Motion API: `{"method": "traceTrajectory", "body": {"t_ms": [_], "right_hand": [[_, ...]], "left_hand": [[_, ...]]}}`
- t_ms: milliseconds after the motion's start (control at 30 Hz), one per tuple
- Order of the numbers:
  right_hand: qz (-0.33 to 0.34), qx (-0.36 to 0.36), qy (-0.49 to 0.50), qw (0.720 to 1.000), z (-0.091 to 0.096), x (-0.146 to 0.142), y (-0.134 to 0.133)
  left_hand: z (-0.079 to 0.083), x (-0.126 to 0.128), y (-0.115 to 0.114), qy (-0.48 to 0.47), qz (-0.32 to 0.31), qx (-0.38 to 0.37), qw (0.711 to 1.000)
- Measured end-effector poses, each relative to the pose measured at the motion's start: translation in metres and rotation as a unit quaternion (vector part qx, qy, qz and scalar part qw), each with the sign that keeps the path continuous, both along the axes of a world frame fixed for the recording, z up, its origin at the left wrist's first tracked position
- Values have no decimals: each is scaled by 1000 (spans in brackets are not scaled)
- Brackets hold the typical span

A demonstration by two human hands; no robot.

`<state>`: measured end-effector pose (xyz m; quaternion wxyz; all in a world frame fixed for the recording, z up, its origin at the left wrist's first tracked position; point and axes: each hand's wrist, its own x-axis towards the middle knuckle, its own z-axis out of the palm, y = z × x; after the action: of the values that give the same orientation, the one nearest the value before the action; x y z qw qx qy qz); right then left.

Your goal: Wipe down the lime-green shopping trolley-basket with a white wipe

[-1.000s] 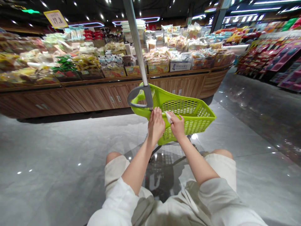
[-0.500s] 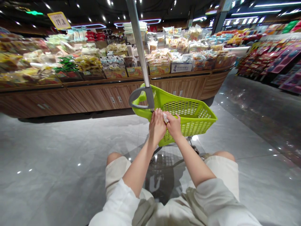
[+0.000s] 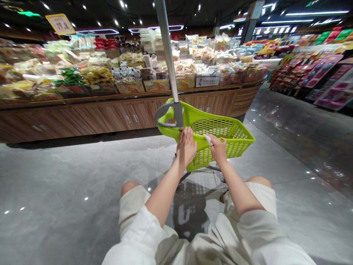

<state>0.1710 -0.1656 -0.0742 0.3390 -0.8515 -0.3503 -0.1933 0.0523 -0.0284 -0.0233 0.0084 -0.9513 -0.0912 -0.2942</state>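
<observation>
L hand (image 3: 186,145) flat on green basket (image 3: 237,148), R hand (image 3: 218,148) w/ white tissue (image 3: 207,140)

Head cam: green basket, perforated sides, sits on a dark wheeled frame (image 3: 184,177) in front of the wearer, btwn & beyond the knees. L hand lies over basket's near rim, toward its handle end, back of hand up; fingers straight & tog.; thumb hidden, so can't tell if it grips underneath. R hand at same rim, farther along toward basket's far end, apart from L hand; fingers clamped on the white tissue, which touches rim btwn the two hands.

Grey bracket (image 3: 179,115) at basket's handle end, just beyond L fingertips; metal pole (image 3: 169,55) rises from it, slightly tilted. Behind basket: wood-front bench (image 3: 107,117) stacked w/ pkgd goods (image 3: 127,73), incl. a white box (image 3: 207,80) w/ blue print. Price sign (image 3: 60,24), "19.8", up & left of basket. Hanging-goods racks (image 3: 288,70) far right of basket. Shiny grey floor (image 3: 63,165) under & around basket.
</observation>
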Motion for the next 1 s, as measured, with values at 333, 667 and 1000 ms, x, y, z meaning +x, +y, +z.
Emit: {"method": "traceTrajectory", "body": {"t_ms": [333, 667, 1000], "right_hand": [[-62, 42, 39, 996, -5, 50, -28], [-74, 86, 59, 992, -7, 82, -57], [-74, 60, 119, 988, 4, 74, -53]], "left_hand": [[-2, 65, -24, -2, -46, -20, 999], [1, 110, -50, 20, -63, 1, 998], [3, 104, -40, 10, -91, -21, 996]]}}
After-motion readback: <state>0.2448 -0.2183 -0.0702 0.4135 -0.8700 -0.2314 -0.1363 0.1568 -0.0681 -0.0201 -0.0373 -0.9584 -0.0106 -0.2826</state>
